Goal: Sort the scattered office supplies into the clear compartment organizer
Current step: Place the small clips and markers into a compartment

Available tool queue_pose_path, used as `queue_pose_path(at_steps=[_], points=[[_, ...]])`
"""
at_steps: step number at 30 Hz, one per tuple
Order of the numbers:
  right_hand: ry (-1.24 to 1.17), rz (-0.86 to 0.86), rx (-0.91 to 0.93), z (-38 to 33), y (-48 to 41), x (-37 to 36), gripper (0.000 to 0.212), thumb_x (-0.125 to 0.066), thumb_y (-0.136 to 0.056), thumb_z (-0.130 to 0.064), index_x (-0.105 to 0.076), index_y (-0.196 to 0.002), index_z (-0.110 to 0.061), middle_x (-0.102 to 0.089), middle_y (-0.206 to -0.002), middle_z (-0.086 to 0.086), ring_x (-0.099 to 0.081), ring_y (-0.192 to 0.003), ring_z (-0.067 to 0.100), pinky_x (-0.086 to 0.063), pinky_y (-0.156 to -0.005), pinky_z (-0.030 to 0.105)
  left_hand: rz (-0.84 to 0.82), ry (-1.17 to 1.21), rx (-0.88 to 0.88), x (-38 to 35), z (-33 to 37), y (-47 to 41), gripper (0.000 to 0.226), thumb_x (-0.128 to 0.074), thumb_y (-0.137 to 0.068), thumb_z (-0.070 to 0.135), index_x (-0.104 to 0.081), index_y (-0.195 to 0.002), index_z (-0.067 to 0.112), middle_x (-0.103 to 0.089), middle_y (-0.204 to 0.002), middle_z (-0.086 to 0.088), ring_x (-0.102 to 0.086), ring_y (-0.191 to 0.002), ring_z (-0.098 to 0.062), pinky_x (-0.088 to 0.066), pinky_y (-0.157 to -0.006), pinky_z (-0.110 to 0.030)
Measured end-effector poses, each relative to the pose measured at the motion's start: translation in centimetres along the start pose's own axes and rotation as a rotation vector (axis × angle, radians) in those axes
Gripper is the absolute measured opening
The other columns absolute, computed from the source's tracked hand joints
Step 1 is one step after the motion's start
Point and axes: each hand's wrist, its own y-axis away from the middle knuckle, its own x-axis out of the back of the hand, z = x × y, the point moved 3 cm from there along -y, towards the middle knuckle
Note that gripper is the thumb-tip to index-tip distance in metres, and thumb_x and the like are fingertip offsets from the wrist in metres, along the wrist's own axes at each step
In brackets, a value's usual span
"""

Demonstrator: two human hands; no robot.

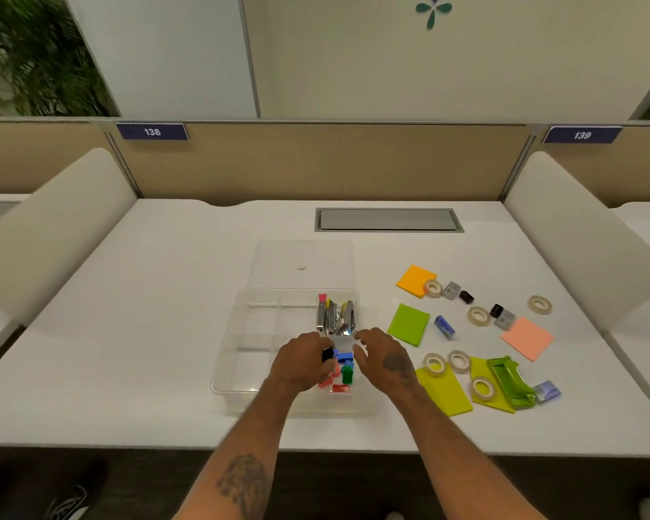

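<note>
Clear organizer point(241, 332): left hand point(301, 364) apparently pinching black piece point(327, 355); right hand point(381, 354) loose, empty.

Head cam, fwd-down, near desk point(166, 332)

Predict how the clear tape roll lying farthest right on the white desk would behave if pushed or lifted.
The clear tape roll lies flat on the white desk, so a push would probably slide it rather than roll it. It is a thin, hollow ring, so likely light. If stood on edge, its round shape would probably make it roll.
</note>
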Motion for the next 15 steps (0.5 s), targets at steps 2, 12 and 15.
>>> queue_pose_path(at_steps=[2, 12, 15], points=[[0.008, 0.047, -0.005, 0.3, 0.1, 0.5, 0.029, -0.051, -0.094, -0.028, -0.061, -0.119, -0.017, -0.064, -0.114, 0.003, -0.062, -0.100, 0.022, -0.049, -0.082, 0.033, -0.001, -0.016, 0.010, -0.2, -0.2, 0.0, 0.041, -0.062, -0.086, 0.047, -0.063, -0.123, 0.030, -0.064, -0.114, 0.004, -0.060, -0.100, -0.016, -0.051, -0.082, -0.031], [0.001, 0.142, -0.148, 4.5, 0.9, 2.2, 0.029, -0.053, -0.093, -0.029, -0.060, -0.120, -0.019, -0.058, -0.122, 0.001, -0.057, -0.112, 0.020, -0.050, -0.084, 0.036, 0.008, -0.064, -0.097, -1.1, 1.8, -2.7, 0.057, -0.056, -0.088, 0.053, -0.045, -0.140, 0.033, -0.050, -0.137, 0.007, -0.054, -0.119, -0.017, -0.050, -0.092, -0.034], [0.008, 0.151, -0.186, 6.9, 1.1, 2.8, 0.032, -0.053, -0.093, -0.028, -0.060, -0.122, -0.017, -0.058, -0.126, 0.003, -0.056, -0.116, 0.022, -0.049, -0.089, 0.036, -0.004, -0.071, -0.137, -1.7, 3.9, -4.3, 0.057, -0.054, -0.088, 0.053, -0.044, -0.141, 0.033, -0.046, -0.142, 0.006, -0.052, -0.124, -0.016, -0.047, -0.094, -0.035]])
